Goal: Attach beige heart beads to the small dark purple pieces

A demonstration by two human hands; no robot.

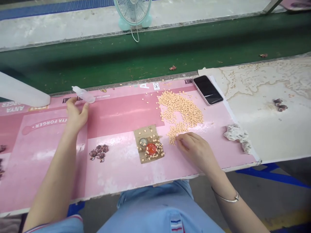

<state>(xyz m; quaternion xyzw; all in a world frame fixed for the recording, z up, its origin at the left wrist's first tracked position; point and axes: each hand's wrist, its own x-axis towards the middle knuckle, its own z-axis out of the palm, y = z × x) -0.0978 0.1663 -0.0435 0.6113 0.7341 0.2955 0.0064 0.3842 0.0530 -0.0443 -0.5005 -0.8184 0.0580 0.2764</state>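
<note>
My left hand [77, 113] is at the far side of the pink sheet, thumb and index finger apart. Just beyond the fingertips a small translucent squeeze bottle [84, 94] lies tilted; I cannot tell whether they touch it. My right hand [195, 149] rests at the near edge of a spread pile of small beige heart-shaped pieces [186, 108]. Its fingers are pressed together at the pieces, and what is between them is hidden. Between the hands lies a brown card [144, 158] bearing a round red item [151, 149], a round beaded item [143, 142] and scattered beige pieces.
A phone [208, 90] lies right of the pile, with crumpled white material [238, 137] nearer me. Dark reddish pieces [99, 152] lie left of the card. A large white bottle [24, 90] leans in from the left. Beyond the green belt [155, 55] stands a fan [133, 11].
</note>
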